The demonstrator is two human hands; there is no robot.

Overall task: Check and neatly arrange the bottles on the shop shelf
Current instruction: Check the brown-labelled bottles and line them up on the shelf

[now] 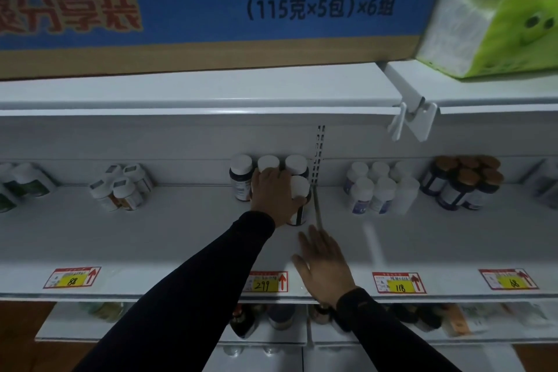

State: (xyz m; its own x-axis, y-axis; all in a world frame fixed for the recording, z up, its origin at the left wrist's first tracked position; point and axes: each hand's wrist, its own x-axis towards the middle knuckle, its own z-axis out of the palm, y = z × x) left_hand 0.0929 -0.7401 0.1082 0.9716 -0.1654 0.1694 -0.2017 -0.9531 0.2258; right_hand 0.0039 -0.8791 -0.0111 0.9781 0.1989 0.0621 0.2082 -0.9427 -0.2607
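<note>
White-capped dark bottles (297, 164) stand in a small cluster at the back of the white metal shelf (151, 238), just left of the slotted upright (319, 148) where two shelf boards meet. The left hand (273, 193) reaches in from the front edge and lies over the cluster, fingers curled round a bottle in the middle of the group, with the front white-capped bottle (299, 190) pressed against its thumb side — which bottle it actually grips I cannot tell for certain. The right hand (323, 263) hovers flat and relaxed above the shelf's front edge, fingers straight, holding nothing, just beside the yellow price tag marked 299 (267, 282).

The step looks like squaring this group into rows. To do it well, the left hand should slide rather than lift, keeping each bottle upright, and the free right hand could steady the front bottle, which stands close to the board seam and might tip. Labels ought to end up facing the front edge, rows parallel to it — as the white bottles (373, 187) further right along the shelf roughly do.
</note>
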